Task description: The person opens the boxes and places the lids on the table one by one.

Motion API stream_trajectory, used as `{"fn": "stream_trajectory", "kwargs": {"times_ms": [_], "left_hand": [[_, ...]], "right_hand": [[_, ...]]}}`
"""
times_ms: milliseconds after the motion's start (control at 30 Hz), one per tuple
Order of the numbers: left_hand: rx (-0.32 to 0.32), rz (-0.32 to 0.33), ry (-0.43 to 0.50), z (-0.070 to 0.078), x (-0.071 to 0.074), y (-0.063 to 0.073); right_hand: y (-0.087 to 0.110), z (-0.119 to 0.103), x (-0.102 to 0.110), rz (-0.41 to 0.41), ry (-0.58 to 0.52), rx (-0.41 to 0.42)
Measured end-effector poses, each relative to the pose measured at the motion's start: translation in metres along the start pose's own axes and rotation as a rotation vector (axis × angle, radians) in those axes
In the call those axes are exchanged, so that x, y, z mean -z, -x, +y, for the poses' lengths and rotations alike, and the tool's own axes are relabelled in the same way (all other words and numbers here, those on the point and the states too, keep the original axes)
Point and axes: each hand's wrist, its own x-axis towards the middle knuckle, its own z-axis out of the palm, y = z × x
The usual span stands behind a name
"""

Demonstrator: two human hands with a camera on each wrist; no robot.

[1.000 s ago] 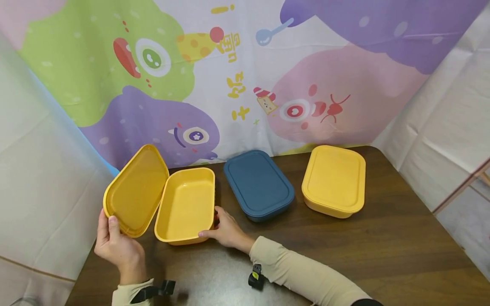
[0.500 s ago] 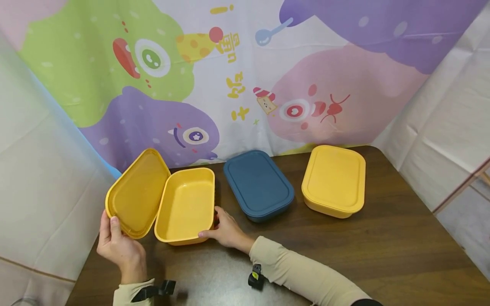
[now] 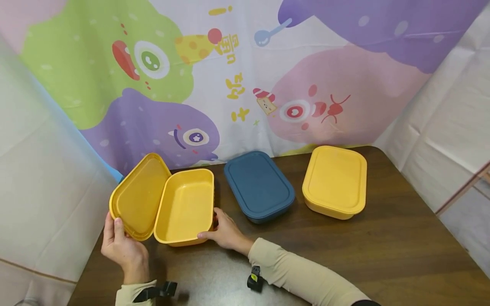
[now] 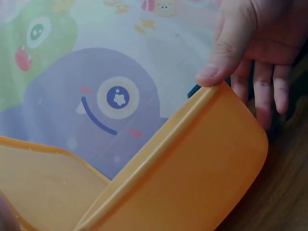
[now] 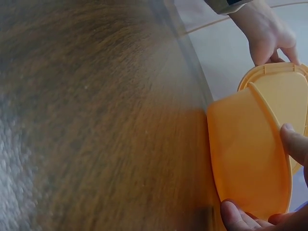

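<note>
My left hand (image 3: 128, 257) holds a yellow lid (image 3: 139, 197) by its near-left corner, thumb on the face toward me and fingers behind. The lid stands tilted up along the left side of an uncovered yellow lunch box (image 3: 185, 208). At the box's near-right corner, my right hand (image 3: 227, 236) grips it, with the thumb over the rim and fingers along the outer wall. The left wrist view shows that thumb on the rim of the box (image 4: 202, 159). In the right wrist view, the lid (image 5: 279, 91) rises behind the box wall (image 5: 248, 149).
A dark blue lunch box (image 3: 260, 185) with its lid on stands right of the uncovered one. Farther right is another yellow lunch box (image 3: 334, 180), also lidded. All stand on a dark wooden table (image 3: 383, 255), before a cartoon-print cloth (image 3: 245, 85).
My left hand has brought the lid slightly right and toward me, closer in against the box's left side. The right hand keeps its grip and the box stays in place.
</note>
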Motion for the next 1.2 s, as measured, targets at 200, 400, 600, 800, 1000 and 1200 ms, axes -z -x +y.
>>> {"fn": "stream_trajectory", "kwargs": {"times_ms": [200, 400, 600, 800, 1000, 1200], "left_hand": [[0.022, -0.005, -0.022, -0.002, 0.002, 0.001], [0.052, -0.001, -0.035, -0.002, 0.004, 0.000], [0.052, 0.007, -0.028, -0.002, 0.006, -0.001], [0.027, 0.010, -0.041, -0.001, 0.009, -0.003], [-0.029, 0.023, -0.128, 0.000, 0.010, -0.007], [-0.066, 0.074, -0.337, 0.004, 0.015, -0.012]], "right_hand": [[0.000, 0.000, -0.001, 0.002, -0.006, 0.000], [0.001, 0.000, -0.002, 0.004, 0.002, 0.002], [0.000, 0.001, -0.003, 0.003, 0.004, 0.003], [-0.001, 0.002, -0.002, 0.013, 0.006, 0.004], [0.000, 0.001, -0.001, 0.012, 0.018, 0.013], [-0.001, 0.002, -0.001, 0.010, 0.029, 0.009]]}}
